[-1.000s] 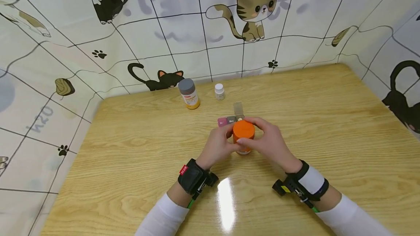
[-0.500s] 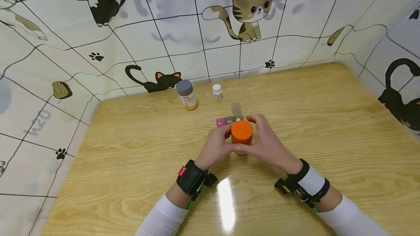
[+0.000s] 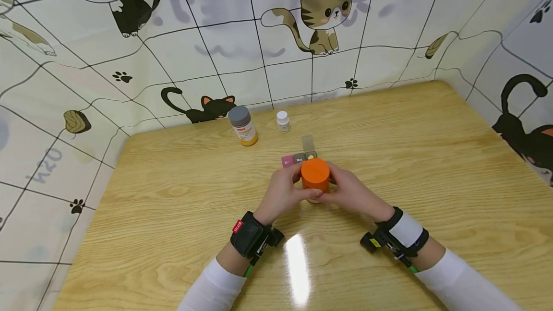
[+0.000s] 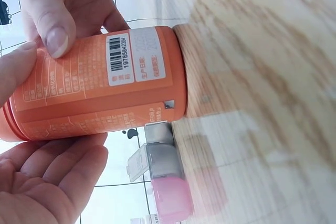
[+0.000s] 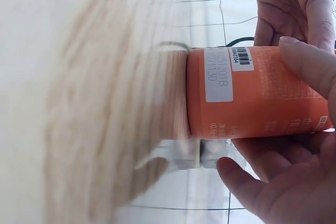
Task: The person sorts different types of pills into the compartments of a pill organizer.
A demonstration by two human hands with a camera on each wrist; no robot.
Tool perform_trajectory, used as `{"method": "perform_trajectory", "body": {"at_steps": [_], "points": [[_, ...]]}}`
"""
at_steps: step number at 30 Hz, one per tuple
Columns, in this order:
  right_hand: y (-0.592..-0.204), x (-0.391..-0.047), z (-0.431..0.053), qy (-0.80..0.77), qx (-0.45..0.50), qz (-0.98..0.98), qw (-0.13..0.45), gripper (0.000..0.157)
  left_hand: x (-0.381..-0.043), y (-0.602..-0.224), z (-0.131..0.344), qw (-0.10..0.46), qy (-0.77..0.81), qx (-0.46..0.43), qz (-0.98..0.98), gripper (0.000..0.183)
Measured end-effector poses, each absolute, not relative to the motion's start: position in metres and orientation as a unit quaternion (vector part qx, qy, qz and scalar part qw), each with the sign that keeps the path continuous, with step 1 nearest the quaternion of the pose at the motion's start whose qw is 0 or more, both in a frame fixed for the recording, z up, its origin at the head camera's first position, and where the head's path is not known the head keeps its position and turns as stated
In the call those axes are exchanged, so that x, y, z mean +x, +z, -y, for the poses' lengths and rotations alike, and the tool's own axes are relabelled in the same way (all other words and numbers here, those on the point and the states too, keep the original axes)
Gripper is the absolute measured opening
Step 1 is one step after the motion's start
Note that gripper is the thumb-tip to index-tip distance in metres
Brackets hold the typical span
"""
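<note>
An orange supplement bottle (image 3: 314, 173) with an orange lid stands upright on the table between both hands. My left hand (image 3: 282, 191) curls round its left side, fingers behind and thumb in front. My right hand (image 3: 352, 192) holds it from the right, its thumb meeting the left one at the bottle's front. White barcode labels (image 4: 135, 56) show on the bottle in the left wrist view. Just behind it is a pill organizer with pink and grey compartments (image 3: 299, 158), partly hidden; one grey compartment has its lid (image 3: 308, 143) raised and something pale inside.
A bottle with a grey cap and yellow base (image 3: 243, 126) stands near the table's back edge. Right of it is a small white bottle (image 3: 282, 122). A cat-print curtain (image 3: 242, 56) hangs behind the wooden table (image 3: 181, 205).
My right fingers spread away from the lid half a second ago and now lie back against the bottle, with the thumb lower than at first. The left hand keeps its hold. The view shifts slightly.
</note>
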State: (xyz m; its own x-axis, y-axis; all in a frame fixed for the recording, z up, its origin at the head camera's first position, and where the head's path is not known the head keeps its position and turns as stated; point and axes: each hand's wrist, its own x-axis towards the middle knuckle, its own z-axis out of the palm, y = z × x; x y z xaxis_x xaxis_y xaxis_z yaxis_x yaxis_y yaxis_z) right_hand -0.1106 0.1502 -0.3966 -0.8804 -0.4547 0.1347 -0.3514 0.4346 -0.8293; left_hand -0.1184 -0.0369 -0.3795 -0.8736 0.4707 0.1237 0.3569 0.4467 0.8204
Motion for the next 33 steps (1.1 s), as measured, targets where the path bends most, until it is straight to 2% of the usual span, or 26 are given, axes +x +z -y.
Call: {"method": "perform_trajectory", "body": {"at_steps": [12, 17, 26, 33], "points": [[-0.399, -0.111, -0.151, -0.454, -0.244, -0.856, 0.038, 0.058, -0.118, -0.381, 0.038, 0.067, 0.473, 0.239, -0.845, 0.053], [-0.390, -0.117, -0.162, -0.468, -0.232, -0.852, 0.020, 0.059, -0.115, -0.376, 0.041, 0.047, 0.454, 0.238, -0.857, 0.059], [-0.361, -0.158, -0.221, -0.457, -0.091, -0.881, -0.085, 0.058, -0.110, -0.371, 0.044, 0.020, 0.426, 0.230, -0.875, 0.038], [-0.372, -0.191, -0.271, -0.425, 0.006, -0.901, -0.090, 0.063, -0.108, -0.374, 0.045, 0.024, 0.425, 0.225, -0.876, 0.036]]}}
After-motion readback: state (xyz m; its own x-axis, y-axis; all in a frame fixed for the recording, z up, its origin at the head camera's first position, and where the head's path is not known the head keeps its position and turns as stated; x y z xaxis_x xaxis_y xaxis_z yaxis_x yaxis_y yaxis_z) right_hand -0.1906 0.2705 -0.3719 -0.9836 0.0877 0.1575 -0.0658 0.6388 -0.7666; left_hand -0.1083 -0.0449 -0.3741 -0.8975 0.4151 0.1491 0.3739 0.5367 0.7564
